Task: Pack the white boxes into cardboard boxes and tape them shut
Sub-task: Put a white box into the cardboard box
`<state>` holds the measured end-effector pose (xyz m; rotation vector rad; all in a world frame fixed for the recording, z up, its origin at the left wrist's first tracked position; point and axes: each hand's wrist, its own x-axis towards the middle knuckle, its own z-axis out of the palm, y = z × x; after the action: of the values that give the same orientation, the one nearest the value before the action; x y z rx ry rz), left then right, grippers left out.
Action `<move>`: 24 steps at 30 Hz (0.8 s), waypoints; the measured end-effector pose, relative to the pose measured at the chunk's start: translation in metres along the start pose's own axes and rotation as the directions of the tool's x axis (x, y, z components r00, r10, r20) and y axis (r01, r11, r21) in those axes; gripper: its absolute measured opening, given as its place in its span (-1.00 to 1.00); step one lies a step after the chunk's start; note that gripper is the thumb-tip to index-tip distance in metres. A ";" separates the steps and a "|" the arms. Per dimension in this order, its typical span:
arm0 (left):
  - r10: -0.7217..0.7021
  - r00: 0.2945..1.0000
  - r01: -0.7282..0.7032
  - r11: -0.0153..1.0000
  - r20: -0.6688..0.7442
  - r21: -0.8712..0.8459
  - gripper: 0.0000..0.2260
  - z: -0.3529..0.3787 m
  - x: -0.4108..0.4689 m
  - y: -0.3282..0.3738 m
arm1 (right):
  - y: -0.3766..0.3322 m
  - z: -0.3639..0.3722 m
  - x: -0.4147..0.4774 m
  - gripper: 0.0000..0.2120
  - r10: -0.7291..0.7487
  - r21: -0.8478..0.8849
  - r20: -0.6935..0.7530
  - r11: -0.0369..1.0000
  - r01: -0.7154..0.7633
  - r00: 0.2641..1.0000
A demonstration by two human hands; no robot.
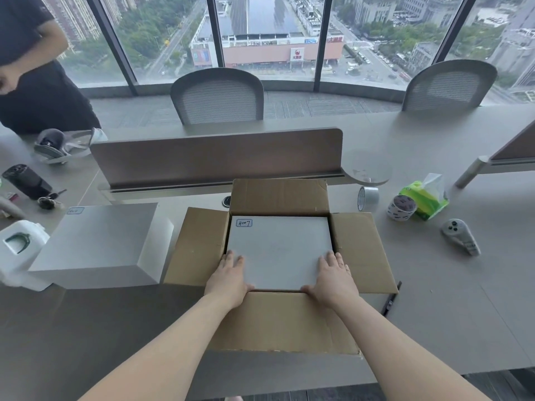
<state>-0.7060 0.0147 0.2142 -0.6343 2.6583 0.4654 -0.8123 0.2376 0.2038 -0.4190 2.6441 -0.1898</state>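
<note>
An open cardboard box (199, 244) sits mid-table with all its flaps spread out. Inside it lies a white box (280, 247) with a handwritten label at its far left corner. My left hand (230, 274) grips the white box's near left corner, fingers flat on its top. Its near right corner is held the same way by my right hand (333, 277). A second, larger white box (98, 244) stands on the table to the left. At the right stand a silver tape roll (367, 198) and a dark printed tape roll (401, 208).
A desk divider (214, 157) runs behind the carton. A tissue pack (425, 199) and a grey controller (460, 237) lie right; a black pen (390, 299) by the right flap. White foam (17, 247), keys and a dark case lie left. A person stands far left.
</note>
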 end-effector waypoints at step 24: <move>-0.269 0.963 0.204 0.794 -0.031 -0.572 -0.37 0.013 -0.070 -0.025 | 0.032 -0.001 -0.083 -0.67 0.317 0.713 0.006 0.664 -0.226 0.948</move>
<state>-0.6320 0.0236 0.2268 -1.1810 2.4725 1.1965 -0.7508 0.2948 0.2322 0.2645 2.4452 -1.1198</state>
